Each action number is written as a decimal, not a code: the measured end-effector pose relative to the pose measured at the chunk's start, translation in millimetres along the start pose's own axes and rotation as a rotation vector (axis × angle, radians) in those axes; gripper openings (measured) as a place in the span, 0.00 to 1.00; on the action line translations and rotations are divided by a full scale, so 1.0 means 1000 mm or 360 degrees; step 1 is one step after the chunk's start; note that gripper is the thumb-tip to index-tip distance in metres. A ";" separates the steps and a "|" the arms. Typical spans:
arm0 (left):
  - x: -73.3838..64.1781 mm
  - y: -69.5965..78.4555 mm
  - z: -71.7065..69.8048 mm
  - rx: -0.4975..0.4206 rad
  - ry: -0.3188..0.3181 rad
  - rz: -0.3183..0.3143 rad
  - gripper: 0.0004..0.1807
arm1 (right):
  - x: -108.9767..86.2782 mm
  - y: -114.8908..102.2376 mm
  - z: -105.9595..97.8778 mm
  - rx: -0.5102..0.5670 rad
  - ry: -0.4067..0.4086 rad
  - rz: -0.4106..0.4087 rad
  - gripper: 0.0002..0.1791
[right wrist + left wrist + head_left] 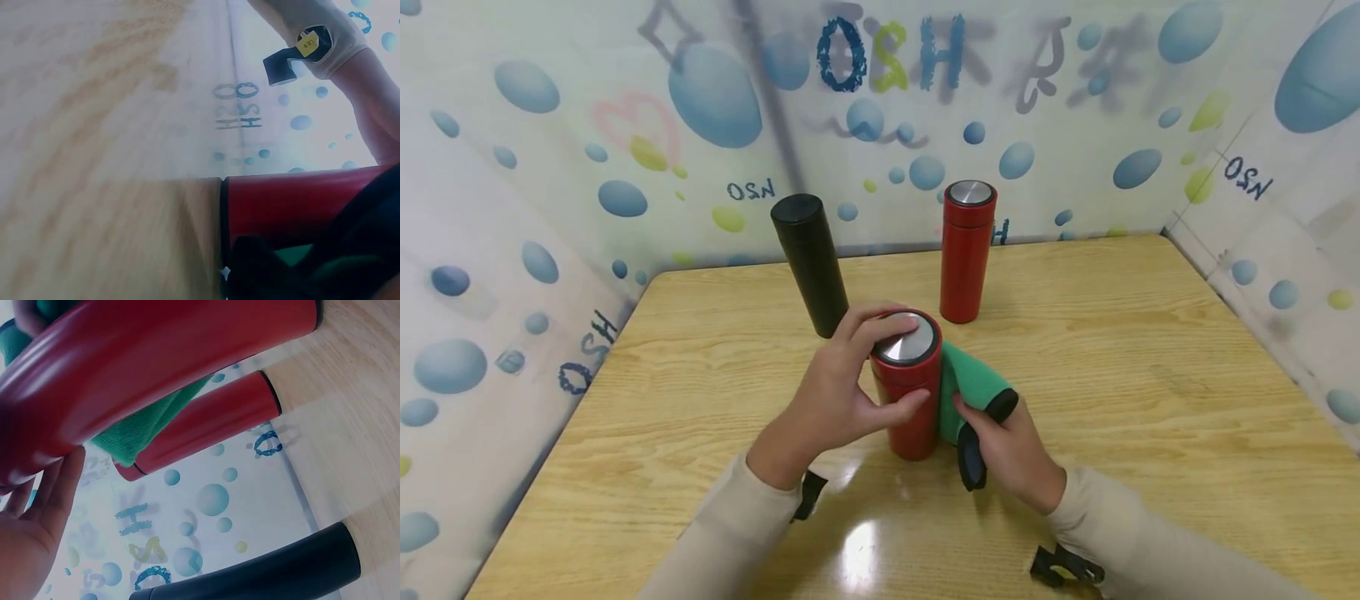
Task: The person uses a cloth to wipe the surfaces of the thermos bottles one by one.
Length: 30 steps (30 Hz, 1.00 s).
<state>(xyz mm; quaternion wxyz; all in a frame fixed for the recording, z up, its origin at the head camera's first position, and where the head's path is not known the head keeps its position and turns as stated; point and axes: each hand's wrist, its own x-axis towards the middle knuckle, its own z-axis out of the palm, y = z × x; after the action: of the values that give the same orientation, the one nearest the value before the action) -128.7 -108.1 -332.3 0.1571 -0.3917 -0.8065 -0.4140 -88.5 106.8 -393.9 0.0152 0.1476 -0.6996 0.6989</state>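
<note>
A red thermos bottle (913,425) with a silver lid stands upright on the table, close to the person. Around its upper part the left hand (831,392) is curled, with a fingertip on the lid and the thumb along the near side. In the left wrist view, fingers (62,487) lie against the red thermos (169,356). The right hand (1018,454) grips a green cloth (973,379) with black edging and holds it against the bottle's right side. Part of the cloth is hidden behind the bottle, and the right hand is mostly out of its own wrist view.
Behind stand a second red thermos bottle (964,267) with a silver lid and a black thermos bottle (811,267) at the left. The wooden table (1150,358) meets a printed wall sheet (1060,117) at the back. A dark strap piece (1063,567) hangs at the right sleeve.
</note>
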 end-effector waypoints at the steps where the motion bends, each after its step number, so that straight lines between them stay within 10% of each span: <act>1: 0.000 0.000 0.000 -0.0032 -0.0014 -0.0007 0.39 | 0.000 0.000 0.000 -0.0017 0.0011 0.0021 0.27; 30: 0.000 -0.003 -0.005 -0.0310 -0.0235 -0.0168 0.44 | 0.002 0.003 0.000 -0.0003 0.0001 -0.0022 0.26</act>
<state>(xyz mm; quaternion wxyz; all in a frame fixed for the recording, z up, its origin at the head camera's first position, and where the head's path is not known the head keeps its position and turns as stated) -131.7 -113.5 -330.6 0.0367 -0.3916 -0.7913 -0.4681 -90.7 106.9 -396.3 0.0205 0.1522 -0.6991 0.6983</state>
